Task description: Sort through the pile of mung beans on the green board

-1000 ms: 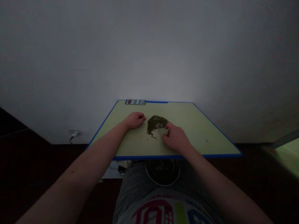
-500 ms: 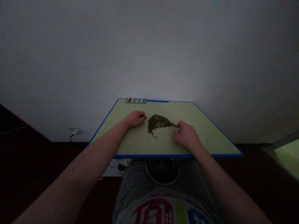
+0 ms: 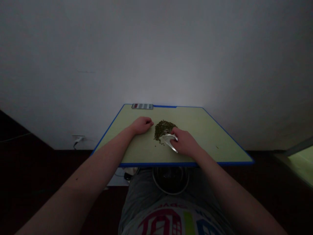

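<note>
A heap of small dark green beans [image 3: 163,128] lies in the middle of a pale green table with a blue rim [image 3: 137,150]. My right hand [image 3: 186,143] grips a shiny metal spoon [image 3: 169,141] whose bowl rests against the heap's near right edge. To the left of the heap, my left hand [image 3: 141,125] rests on the table as a loose fist with nothing visible in it.
A phone [image 3: 142,106] lies at the table's far edge against the white wall. A metal bowl [image 3: 170,180] sits in my lap below the table's near edge. Another pale green surface [image 3: 302,163] shows at far right. The room is dim.
My right hand swung out to the right of the heap, then came back left with the spoon, now at the heap's near edge. My left hand stayed put.
</note>
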`<state>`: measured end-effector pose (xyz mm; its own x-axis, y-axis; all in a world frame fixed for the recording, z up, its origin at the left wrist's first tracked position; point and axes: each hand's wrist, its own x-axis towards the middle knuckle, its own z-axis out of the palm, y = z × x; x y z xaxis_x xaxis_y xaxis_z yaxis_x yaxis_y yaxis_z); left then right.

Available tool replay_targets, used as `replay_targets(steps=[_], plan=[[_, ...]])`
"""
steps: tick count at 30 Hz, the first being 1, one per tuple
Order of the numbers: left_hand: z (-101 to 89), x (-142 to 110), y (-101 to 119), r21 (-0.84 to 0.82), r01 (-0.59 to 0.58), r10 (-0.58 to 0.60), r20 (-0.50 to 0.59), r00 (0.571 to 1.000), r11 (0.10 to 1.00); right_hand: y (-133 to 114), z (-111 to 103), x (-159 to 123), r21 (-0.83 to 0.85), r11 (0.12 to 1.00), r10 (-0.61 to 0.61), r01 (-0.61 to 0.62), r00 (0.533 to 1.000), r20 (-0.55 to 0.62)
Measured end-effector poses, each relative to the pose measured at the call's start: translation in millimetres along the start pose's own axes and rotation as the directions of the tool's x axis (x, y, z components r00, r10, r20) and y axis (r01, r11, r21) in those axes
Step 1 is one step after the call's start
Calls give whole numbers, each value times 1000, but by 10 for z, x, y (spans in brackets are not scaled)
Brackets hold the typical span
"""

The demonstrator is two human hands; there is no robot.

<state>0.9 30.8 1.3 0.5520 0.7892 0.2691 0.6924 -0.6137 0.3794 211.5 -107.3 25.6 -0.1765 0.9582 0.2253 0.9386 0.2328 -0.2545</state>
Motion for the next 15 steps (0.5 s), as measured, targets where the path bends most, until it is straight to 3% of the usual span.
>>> replay_targets(steps=[15], plan=[[10,13,-7,19,-10,10,1,1000,1000,-24,-11,3,65,997,-39,37,999,33]])
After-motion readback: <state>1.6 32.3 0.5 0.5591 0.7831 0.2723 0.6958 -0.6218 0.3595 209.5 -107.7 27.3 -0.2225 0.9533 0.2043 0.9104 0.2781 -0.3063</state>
